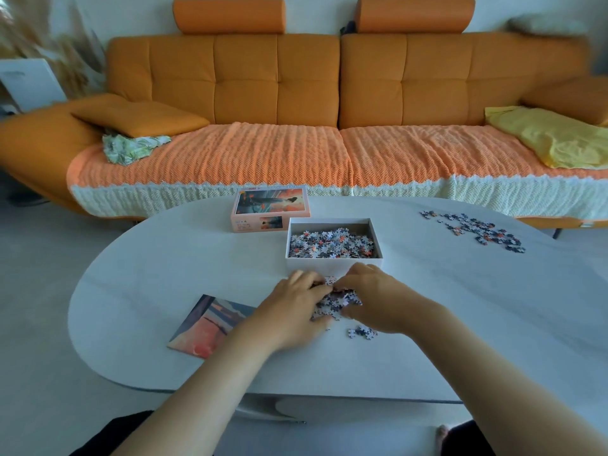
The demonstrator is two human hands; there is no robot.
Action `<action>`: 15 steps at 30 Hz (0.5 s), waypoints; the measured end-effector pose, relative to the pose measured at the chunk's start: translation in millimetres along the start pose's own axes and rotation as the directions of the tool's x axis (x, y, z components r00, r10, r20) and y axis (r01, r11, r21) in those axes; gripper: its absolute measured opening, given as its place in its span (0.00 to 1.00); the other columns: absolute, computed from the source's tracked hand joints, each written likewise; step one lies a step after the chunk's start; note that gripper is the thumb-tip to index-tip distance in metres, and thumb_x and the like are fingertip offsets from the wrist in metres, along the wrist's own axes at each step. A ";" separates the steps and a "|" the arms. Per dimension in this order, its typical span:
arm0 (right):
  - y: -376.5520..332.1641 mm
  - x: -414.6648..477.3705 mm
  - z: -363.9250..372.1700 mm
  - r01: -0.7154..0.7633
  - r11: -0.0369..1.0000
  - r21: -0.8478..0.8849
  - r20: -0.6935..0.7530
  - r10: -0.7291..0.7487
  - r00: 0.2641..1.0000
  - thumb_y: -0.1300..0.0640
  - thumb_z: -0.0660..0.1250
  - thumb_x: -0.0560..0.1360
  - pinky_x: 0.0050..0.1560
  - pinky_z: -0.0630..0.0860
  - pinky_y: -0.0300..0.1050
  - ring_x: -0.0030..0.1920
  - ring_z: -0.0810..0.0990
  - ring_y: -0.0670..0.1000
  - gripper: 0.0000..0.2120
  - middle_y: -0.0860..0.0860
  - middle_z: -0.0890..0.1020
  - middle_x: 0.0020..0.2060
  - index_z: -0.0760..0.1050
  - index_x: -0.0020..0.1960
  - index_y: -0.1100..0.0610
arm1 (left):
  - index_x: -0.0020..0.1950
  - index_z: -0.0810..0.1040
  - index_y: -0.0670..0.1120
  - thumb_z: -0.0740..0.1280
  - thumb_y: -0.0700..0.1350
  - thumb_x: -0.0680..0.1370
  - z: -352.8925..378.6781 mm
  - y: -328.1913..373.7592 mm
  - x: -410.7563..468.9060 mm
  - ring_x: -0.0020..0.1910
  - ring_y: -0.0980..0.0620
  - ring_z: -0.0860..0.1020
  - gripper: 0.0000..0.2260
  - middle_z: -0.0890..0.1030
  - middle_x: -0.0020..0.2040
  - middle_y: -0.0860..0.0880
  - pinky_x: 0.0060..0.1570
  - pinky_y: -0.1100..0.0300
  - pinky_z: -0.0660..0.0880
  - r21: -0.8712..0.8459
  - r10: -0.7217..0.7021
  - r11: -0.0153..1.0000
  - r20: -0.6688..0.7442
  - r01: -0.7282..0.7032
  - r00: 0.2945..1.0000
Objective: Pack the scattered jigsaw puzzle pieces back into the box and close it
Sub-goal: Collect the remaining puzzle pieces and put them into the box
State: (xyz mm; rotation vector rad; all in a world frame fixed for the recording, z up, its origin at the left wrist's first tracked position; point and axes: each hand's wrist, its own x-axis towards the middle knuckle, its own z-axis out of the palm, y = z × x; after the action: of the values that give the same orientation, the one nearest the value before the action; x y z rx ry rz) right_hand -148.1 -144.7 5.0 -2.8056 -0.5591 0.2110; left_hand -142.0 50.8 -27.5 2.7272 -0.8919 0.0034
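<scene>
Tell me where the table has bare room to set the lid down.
Bare patches: the table's left end, between the lid and the picture card; the stretch between the box and the far-right pieces; the near right edge. Crowded: in front of the box, where both hands gather a pile.

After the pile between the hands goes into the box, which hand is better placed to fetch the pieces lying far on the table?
The right hand, probably. The far pieces lie on the table to the right of the open box, on that hand's side. The left hand would have to cross over the box.
</scene>
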 end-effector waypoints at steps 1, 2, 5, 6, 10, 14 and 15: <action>-0.5 0.0 -0.5 0.000 1.000 0.017 -0.010 0.000 1.000 0.48 0.68 0.75 0.61 0.70 0.46 0.63 0.70 0.50 0.20 0.47 0.72 0.59 0.73 0.66 0.47 | 0.73 0.68 0.51 0.63 0.55 0.79 -1.3 0.5 -1.0 0.69 0.54 0.61 0.24 0.67 0.67 0.53 0.69 0.54 0.63 -0.059 0.003 0.998 -0.027 -0.004 1.000; 0.0 -0.5 -2.0 -0.003 0.999 0.033 -0.017 0.004 1.000 0.48 0.69 0.75 0.60 0.70 0.43 0.62 0.71 0.50 0.20 0.47 0.72 0.60 0.73 0.66 0.47 | 0.72 0.70 0.51 0.64 0.54 0.79 -4.4 1.2 -1.9 0.68 0.56 0.62 0.22 0.69 0.66 0.54 0.68 0.56 0.63 -0.110 0.005 0.994 -0.057 -0.011 0.998; 3.9 -4.8 -12.1 -0.036 0.998 0.058 -0.012 0.037 0.999 0.44 0.68 0.74 0.58 0.68 0.40 0.60 0.71 0.47 0.24 0.46 0.70 0.64 0.70 0.68 0.44 | 0.71 0.70 0.54 0.63 0.55 0.79 -14.5 -3.0 -3.7 0.67 0.57 0.63 0.21 0.69 0.65 0.56 0.67 0.58 0.63 -0.103 0.011 0.994 -0.092 -0.020 0.996; 5.8 -6.1 -14.3 -0.059 0.997 0.048 0.006 0.059 0.998 0.42 0.69 0.73 0.60 0.69 0.42 0.62 0.70 0.47 0.27 0.46 0.69 0.66 0.68 0.70 0.44 | 0.73 0.67 0.55 0.62 0.56 0.79 -16.2 -6.0 -4.6 0.68 0.56 0.62 0.22 0.68 0.66 0.56 0.67 0.57 0.62 -0.052 0.013 0.999 -0.075 -0.017 0.997; 3.3 -7.4 -7.0 -0.115 0.993 -0.021 0.062 0.116 0.991 0.36 0.67 0.71 0.67 0.67 0.49 0.66 0.67 0.51 0.35 0.49 0.65 0.68 0.63 0.74 0.47 | 0.78 0.57 0.56 0.59 0.61 0.78 -11.7 -13.3 -5.5 0.70 0.54 0.58 0.29 0.62 0.70 0.55 0.70 0.53 0.60 0.062 -0.041 0.997 0.057 0.037 0.998; -6.0 1.7 1.8 -0.143 0.989 0.032 0.023 0.142 0.990 0.42 0.67 0.74 0.61 0.71 0.47 0.59 0.72 0.53 0.25 0.51 0.68 0.60 0.70 0.69 0.49 | 0.73 0.69 0.55 0.64 0.54 0.79 -3.1 -6.4 3.2 0.65 0.54 0.64 0.22 0.68 0.59 0.53 0.63 0.56 0.68 -0.041 -0.019 0.999 -0.041 0.017 0.999; -8.1 3.7 2.3 -0.144 0.988 0.058 0.020 0.143 0.989 0.45 0.67 0.75 0.59 0.73 0.47 0.56 0.73 0.53 0.21 0.51 0.69 0.57 0.72 0.66 0.49 | 0.71 0.72 0.54 0.65 0.52 0.79 -2.6 -5.6 5.6 0.63 0.55 0.65 0.20 0.69 0.56 0.53 0.62 0.56 0.69 -0.073 -0.021 0.997 -0.063 0.017 0.998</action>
State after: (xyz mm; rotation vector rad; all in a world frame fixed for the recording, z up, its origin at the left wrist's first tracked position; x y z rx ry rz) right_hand -148.0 -135.6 4.9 -2.7903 -0.3476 0.2739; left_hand -134.0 52.6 -25.9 2.6532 -0.8319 0.0535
